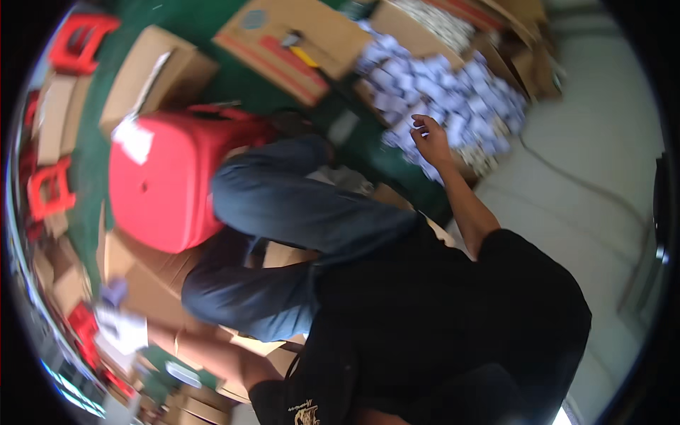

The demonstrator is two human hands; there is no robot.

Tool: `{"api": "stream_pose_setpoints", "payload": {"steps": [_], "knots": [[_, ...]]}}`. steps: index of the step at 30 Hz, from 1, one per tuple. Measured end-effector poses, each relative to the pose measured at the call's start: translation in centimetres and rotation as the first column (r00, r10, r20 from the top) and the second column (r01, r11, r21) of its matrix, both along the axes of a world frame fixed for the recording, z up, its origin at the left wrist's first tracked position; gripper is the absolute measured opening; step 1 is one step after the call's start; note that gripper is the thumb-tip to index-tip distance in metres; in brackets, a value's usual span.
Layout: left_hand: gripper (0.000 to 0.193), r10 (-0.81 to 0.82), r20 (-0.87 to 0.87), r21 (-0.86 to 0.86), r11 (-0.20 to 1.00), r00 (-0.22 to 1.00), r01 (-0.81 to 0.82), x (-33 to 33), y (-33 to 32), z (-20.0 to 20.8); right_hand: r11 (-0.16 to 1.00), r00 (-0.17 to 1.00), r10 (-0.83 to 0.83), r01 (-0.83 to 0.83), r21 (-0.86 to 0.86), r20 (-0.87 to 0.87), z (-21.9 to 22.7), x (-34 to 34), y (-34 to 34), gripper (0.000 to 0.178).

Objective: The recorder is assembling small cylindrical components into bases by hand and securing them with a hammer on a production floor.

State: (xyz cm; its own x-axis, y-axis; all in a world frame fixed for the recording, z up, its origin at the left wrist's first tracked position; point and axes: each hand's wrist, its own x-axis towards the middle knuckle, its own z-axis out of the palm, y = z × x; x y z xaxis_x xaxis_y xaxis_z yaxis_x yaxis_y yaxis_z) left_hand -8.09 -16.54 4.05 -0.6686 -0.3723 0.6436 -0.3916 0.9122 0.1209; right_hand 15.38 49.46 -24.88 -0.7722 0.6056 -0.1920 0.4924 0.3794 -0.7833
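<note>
My left hand (122, 330), in a white glove, reaches out at the lower left. A small lilac piece (113, 290) is at its fingertips and looks gripped, though motion blurs both. My right hand (431, 140) is bare and hovers at the edge of a big heap of small white-lilac rolled pieces (453, 92) at the upper right. Its fingers are loosely curled and apart, with nothing seen in them. A red plastic tub or stool (152, 180) with a white scrap on it stands by my knees.
A hammer-like tool with a yellow handle (303, 55) lies on a flat cardboard box (262, 35). Open cartons (152, 78) and red stools (51, 188) line the left. An open carton (145, 273) sits below the red tub. A pale wall or sheet (574, 142) borders the right.
</note>
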Motion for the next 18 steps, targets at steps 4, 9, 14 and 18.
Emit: {"api": "stream_pose_setpoints", "payload": {"steps": [4,9,14,18], "knots": [[0.039,0.091,0.239,0.107,0.987,0.967,-0.120,4.4,3.4,0.4,0.959,0.916,-0.284,0.267,0.096,0.283,-5.6,14.1,3.0,0.040],[0.037,0.441,0.515,-0.107,0.884,0.735,-0.455,6.9,-2.3,-2.1,0.995,0.713,-0.096,0.084,0.052,0.695,-11.3,25.1,3.7,0.040],[0.039,0.757,0.547,-0.380,0.605,0.357,-0.700,9.7,-14.0,0.2,0.772,0.543,-0.453,0.636,0.006,0.707,-13.7,23.6,1.3,0.053],[0.036,0.612,0.515,-0.099,0.738,0.600,-0.668,10.3,-12.3,0.2,0.401,0.252,-0.639,0.915,0.035,0.727,-15.6,23.0,0.2,0.064]]}}
